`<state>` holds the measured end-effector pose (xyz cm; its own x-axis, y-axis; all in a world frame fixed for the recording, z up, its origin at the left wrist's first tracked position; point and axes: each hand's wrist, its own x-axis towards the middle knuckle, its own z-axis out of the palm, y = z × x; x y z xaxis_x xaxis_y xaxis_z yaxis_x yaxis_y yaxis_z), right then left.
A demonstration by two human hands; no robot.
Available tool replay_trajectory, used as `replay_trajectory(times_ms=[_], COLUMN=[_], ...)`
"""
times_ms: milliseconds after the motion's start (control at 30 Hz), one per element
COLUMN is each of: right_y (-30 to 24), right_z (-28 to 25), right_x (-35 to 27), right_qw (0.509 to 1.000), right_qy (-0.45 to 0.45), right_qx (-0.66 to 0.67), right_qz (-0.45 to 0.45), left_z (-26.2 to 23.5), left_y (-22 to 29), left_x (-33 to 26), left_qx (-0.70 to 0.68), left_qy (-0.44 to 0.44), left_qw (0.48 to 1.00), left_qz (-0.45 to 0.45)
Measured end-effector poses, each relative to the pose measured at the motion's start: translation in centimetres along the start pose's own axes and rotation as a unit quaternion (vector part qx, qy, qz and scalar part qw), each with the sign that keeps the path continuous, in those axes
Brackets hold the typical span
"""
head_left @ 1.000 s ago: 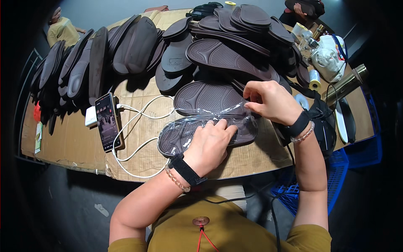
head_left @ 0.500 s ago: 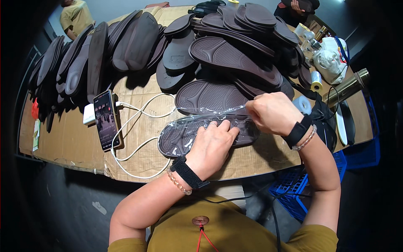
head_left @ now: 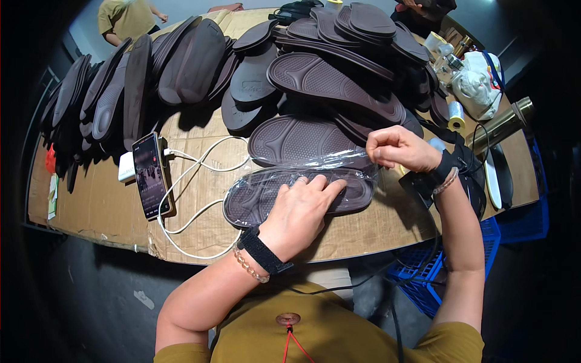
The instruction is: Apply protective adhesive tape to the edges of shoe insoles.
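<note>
In front of me a dark brown shoe sole [head_left: 242,204] lies on the cardboard-covered table, wrapped over by clear plastic film [head_left: 315,162]. My left hand [head_left: 302,209] rests on the film and sole with its fingers spread, pressing down and holding nothing. Beyond the sole's right end, my right hand [head_left: 402,148] is closed in a pinch on the film's edge and keeps it raised and taut. Directly behind lies another brown sole [head_left: 296,140], patterned side up, partly behind the film.
Piled soles [head_left: 339,78] crowd the back, with upright rows of soles [head_left: 139,85] at left. A phone [head_left: 151,175] with a white cable [head_left: 200,160] leans left. Film rolls [head_left: 456,115], a white bag [head_left: 478,85] and a brass-coloured cylinder [head_left: 502,127] sit right. Blue crates [head_left: 423,284] stand below. Other people stand behind.
My right hand has moved right and slightly down, drawing the film farther past the sole's right end. My left hand stays on the sole, its fingers slightly shifted.
</note>
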<state>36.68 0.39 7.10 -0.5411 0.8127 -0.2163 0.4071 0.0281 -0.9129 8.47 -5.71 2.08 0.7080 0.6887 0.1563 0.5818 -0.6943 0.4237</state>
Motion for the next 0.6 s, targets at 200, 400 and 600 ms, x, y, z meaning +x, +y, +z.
replay_trajectory(times_ms=[200, 400, 600], right_y=[-4.3, -3.9, -3.6], right_z=[2.5, 0.7, 0.9], right_x=[-0.5, -1.1, -1.2], right_qw=[0.906, 0.89, 0.928], right_qy=[0.071, 0.048, 0.03], right_qx=[-0.411, -0.449, -0.367], right_qz=[-0.079, -0.066, -0.054], left_z=[-0.1, -0.1, -0.1], left_y=[0.0, 0.0, 0.0], left_x=[0.0, 0.3, 0.4], left_qx=[0.025, 0.026, 0.026], left_qy=[-0.005, -0.014, -0.019], left_qw=[1.0, 0.999, 0.999], left_qz=[0.01, 0.013, 0.005])
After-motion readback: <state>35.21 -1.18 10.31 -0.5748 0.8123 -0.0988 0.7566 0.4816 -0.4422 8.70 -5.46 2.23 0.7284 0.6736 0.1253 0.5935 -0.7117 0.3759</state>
